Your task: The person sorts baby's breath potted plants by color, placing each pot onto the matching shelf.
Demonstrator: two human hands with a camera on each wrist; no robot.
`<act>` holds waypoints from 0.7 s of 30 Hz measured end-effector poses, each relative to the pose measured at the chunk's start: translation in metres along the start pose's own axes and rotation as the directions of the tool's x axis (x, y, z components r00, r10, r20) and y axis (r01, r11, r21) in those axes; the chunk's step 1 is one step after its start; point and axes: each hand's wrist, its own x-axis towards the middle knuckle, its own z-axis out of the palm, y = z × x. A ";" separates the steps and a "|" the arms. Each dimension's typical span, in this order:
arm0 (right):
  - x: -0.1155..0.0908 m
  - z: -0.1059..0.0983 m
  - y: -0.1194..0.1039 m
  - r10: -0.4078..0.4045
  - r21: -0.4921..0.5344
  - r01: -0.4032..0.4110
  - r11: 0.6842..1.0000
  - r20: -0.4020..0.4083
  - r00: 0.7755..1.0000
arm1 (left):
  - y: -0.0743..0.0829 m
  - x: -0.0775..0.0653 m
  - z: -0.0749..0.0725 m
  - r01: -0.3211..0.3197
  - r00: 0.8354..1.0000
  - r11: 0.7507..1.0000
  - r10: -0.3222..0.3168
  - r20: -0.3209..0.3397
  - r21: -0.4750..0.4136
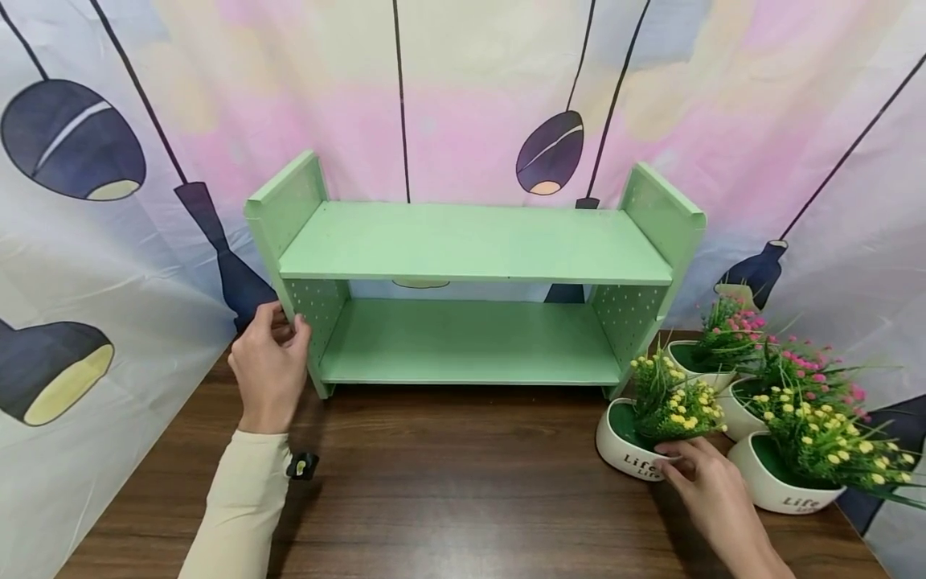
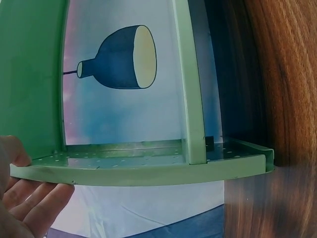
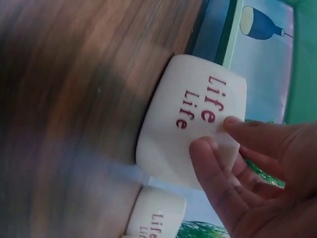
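Note:
A green two-tier shelf (image 1: pixel 470 241) stands on the wooden table. My left hand (image 1: pixel 271 366) grips the front edge of its left side panel (image 2: pixel 143 173), with the thumb on the inner face and the fingers on the outer side. At the shelf's right foot sits a white oval flower pot (image 1: pixel 615 442) with "Life" lettering and yellow artificial flowers (image 1: pixel 683 410). My right hand (image 1: pixel 712 490) holds this pot at its front rim. In the right wrist view the thumb and a finger touch the lettered wall (image 3: pixel 168 148), and the other fingers are partly hidden behind them.
Several more white pots stand to the right: one with yellow flowers (image 1: pixel 832 442) in front, others with pink flowers (image 1: pixel 745 326) behind. A printed cloth (image 1: pixel 470 96) hangs close behind the shelf. The brown wooden table (image 1: pixel 463 482) stretches in front.

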 end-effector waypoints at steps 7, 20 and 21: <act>-0.001 0.003 -0.003 0.068 0.032 -0.070 0.997 0.039 0.997 | 0.000 0.000 -0.001 -0.005 1.000 1.000 0.005 0.002 0.006; -0.005 0.010 -0.019 0.001 0.114 0.010 0.993 -0.099 0.995 | 0.000 -0.001 0.001 -0.007 1.000 1.000 0.007 0.010 0.000; -0.005 0.010 -0.023 -0.009 0.121 0.022 0.992 -0.107 0.994 | 0.000 -0.001 0.000 -0.007 1.000 1.000 0.007 0.010 0.000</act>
